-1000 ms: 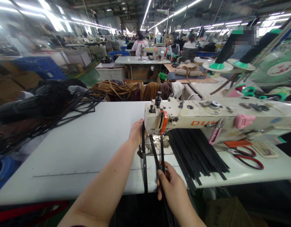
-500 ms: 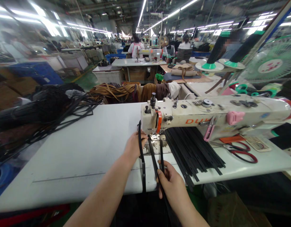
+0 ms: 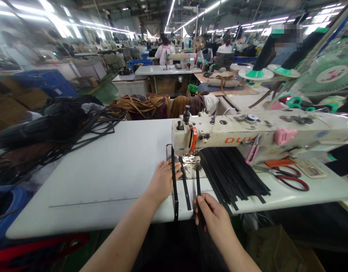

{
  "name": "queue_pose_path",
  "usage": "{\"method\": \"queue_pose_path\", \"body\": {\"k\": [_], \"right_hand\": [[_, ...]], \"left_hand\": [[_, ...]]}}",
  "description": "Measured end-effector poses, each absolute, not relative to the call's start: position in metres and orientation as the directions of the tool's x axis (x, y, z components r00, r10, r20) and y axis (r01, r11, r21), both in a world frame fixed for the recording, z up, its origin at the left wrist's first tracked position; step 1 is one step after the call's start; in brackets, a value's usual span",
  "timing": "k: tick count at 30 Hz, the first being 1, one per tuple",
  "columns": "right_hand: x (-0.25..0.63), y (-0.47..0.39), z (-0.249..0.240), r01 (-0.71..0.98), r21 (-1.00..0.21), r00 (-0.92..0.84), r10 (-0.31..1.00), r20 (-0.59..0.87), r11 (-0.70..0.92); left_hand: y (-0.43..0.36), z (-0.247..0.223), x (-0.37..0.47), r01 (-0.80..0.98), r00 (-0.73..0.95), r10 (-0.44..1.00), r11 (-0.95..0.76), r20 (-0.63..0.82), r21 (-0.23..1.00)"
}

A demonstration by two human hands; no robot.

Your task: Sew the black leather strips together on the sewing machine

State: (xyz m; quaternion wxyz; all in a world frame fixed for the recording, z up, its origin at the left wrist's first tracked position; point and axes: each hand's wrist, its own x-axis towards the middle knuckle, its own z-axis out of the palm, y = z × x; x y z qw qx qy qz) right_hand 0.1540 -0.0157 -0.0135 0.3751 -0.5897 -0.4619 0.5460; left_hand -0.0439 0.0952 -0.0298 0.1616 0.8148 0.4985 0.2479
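A white sewing machine point(image 3: 213, 132) stands on the table, with its metal presser foot and plate point(image 3: 191, 160) low at its left end. My right hand point(image 3: 213, 211) pinches a black strap point(image 3: 198, 177) that runs toward me from the plate. Left of the needle area, my left hand point(image 3: 162, 179) lies with fingers stretched out, the tips by a second black strap point(image 3: 186, 189). Another black strap point(image 3: 174, 177) hangs from the machine's left end, passes over my left fingers and drops past the table's front edge.
Many black straps point(image 3: 227, 177) lie under the machine arm. Red-handled scissors point(image 3: 293, 181) and pink snips point(image 3: 252, 151) are at the right. Black bundles point(image 3: 49, 124) sit at the left, brown straps point(image 3: 145, 104) behind the table point(image 3: 106, 170). Thread cones point(image 3: 261, 56) stand at back right.
My right hand has let go of the middle strap, which lies on the table now, and keeps the right one. My left fingers have spread out and moved slightly toward me.
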Motion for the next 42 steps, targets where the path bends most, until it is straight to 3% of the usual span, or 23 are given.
{"method": "queue_pose_path", "body": {"k": [20,28,42], "right_hand": [[0.1621,-0.0136,-0.0168,0.263,-0.950,0.018,0.986,-0.169,-0.167],[0.1603,-0.0147,-0.0151,0.206,-0.953,0.002,0.974,-0.225,-0.221],[0.1615,-0.0133,-0.0139,0.300,-0.928,0.019,0.974,-0.227,-0.222]], "left_hand": [[0.0915,-0.0283,-0.0411,0.703,0.372,0.886,-0.464,0.278,0.539],[0.0922,-0.0307,-0.0396,0.686,0.357,0.875,-0.482,0.325,0.544],[0.0936,-0.0335,-0.0377,0.697,0.344,0.872,-0.486,0.349,0.528]]}}
